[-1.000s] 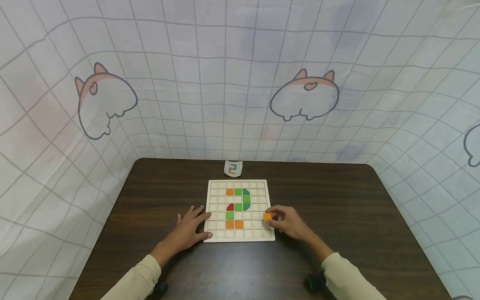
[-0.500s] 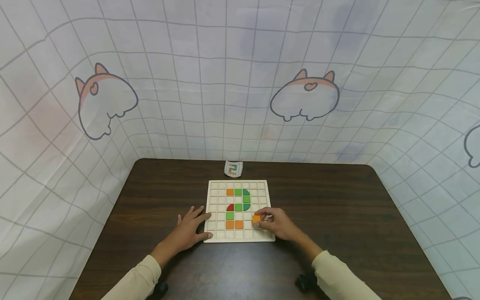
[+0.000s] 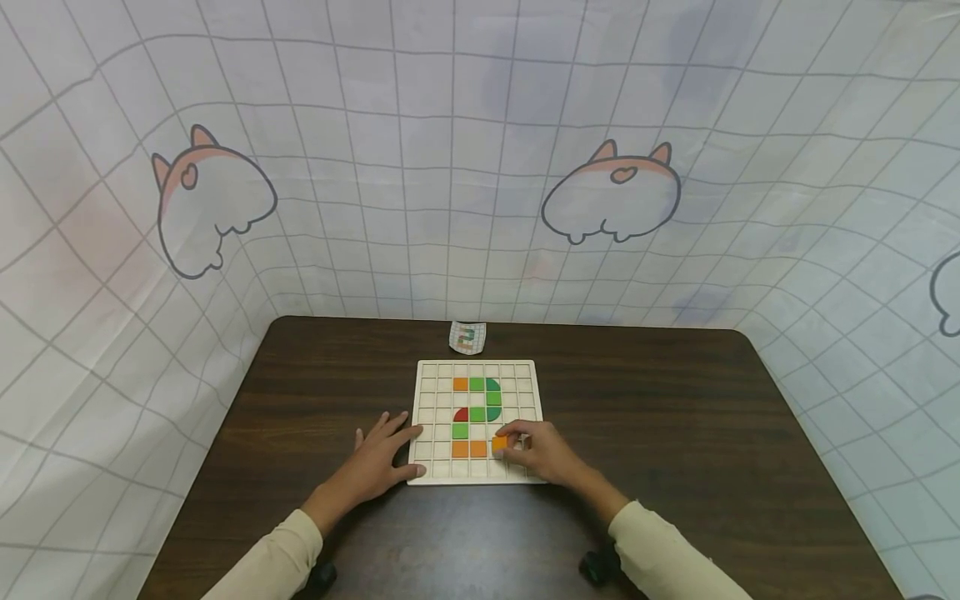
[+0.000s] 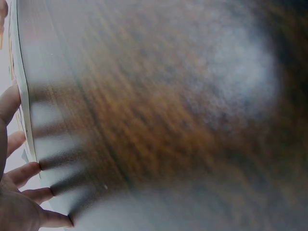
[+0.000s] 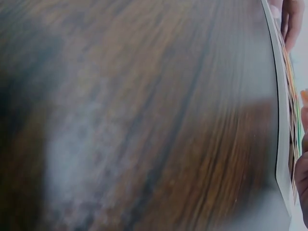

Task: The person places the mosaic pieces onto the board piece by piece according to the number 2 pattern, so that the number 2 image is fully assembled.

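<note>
A cream gridded board [image 3: 435,471] lies on the table with several orange, green and red tiles set in its cells. Between thumb and fingers my right hand [image 3: 546,454] pinches an orange square tile [image 3: 499,445], close over the board just right of two orange tiles [image 3: 469,449] in a lower row. My left hand [image 3: 372,460] is spread at the board's left edge, thumb and a finger touching the rim. In the left wrist view the fingers [image 4: 24,174] are straight, some tips down on the table. The right wrist view catches only part of the right hand [image 5: 302,168].
Behind the board lies a small paper card [image 3: 467,337] printed with a coloured tile figure. The dark wooden table [image 3: 660,400] is bordered by white gridded cloth [image 3: 480,208] at the back and sides.
My right hand has carried the orange square tile leftward from the board's right edge to beside the two orange tiles. The left hand has stayed where it was.
</note>
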Demonstrator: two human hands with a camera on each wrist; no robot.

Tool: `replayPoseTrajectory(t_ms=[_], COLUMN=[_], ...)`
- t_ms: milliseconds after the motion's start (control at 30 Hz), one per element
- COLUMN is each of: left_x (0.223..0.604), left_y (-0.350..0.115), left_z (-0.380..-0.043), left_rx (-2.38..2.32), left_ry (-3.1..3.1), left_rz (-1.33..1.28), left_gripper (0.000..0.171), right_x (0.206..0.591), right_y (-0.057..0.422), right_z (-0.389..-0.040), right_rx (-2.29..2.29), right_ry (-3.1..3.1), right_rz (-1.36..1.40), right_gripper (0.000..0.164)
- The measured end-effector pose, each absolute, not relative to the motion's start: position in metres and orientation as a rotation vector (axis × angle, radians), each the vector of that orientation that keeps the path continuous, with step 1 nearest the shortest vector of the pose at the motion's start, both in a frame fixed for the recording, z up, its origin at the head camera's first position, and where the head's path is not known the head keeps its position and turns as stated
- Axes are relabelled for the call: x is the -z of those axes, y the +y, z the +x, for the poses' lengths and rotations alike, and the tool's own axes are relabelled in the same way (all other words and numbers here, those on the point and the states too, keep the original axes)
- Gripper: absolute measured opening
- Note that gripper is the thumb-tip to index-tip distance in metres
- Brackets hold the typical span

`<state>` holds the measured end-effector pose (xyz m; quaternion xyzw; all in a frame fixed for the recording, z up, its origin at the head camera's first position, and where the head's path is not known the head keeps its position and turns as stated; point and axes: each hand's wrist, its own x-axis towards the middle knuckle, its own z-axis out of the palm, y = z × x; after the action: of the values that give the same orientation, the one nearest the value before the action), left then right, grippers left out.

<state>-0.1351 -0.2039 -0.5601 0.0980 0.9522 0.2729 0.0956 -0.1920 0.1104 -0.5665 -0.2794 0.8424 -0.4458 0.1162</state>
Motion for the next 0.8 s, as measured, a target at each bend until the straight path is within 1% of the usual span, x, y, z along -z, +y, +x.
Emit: replayPoseTrajectory(t_ms=[367, 800], left_x=[0.5597, 0.5625], left_y=[-0.2042, -0.2040], left_z=[-0.1355, -0.1360], left_rx=[-0.807, -0.791], left_ry=[2.816, 2.816], left_rz=[0.291, 0.283], left_gripper=[0.069, 0.069], right_x=[0.5683, 0.5678], right_y=[0.1025, 0.1024], right_z=[-0.1921, -0.1914], right_rx=[1.128, 1.102], right_ry=[2.599, 2.640], right_rz=[-0.894, -0.889], right_gripper=[0.021, 0.016])
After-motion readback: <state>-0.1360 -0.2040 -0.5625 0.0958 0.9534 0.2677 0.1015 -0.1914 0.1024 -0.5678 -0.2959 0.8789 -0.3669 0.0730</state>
